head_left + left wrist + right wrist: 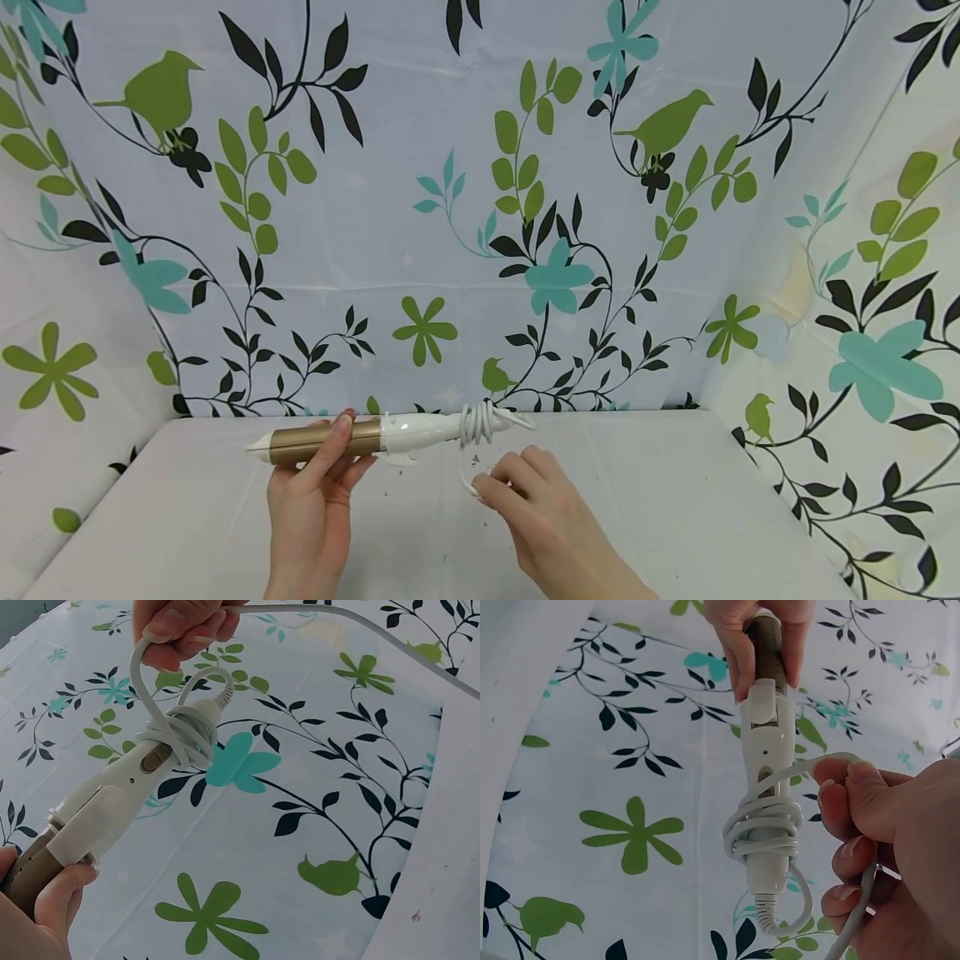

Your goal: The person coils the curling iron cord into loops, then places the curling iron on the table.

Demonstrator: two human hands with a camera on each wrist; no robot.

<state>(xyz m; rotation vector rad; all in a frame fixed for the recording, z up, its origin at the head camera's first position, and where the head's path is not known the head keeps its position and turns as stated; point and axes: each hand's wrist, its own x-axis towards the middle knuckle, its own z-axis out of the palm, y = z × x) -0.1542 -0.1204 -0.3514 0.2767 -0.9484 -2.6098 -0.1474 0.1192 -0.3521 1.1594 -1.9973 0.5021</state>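
Aloft, curling iron, pinched cord, table edge

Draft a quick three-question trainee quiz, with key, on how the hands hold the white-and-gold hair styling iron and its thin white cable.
1. True or false: the left hand grips the gold barrel of the white-and-gold hair styling iron.
2. The thin white cable is wound around: A, the gold barrel; B, the white handle; C, the left hand.
3. Fill in: the right hand holds the ____.

Key: 1 true; 2 B; 3 cable.
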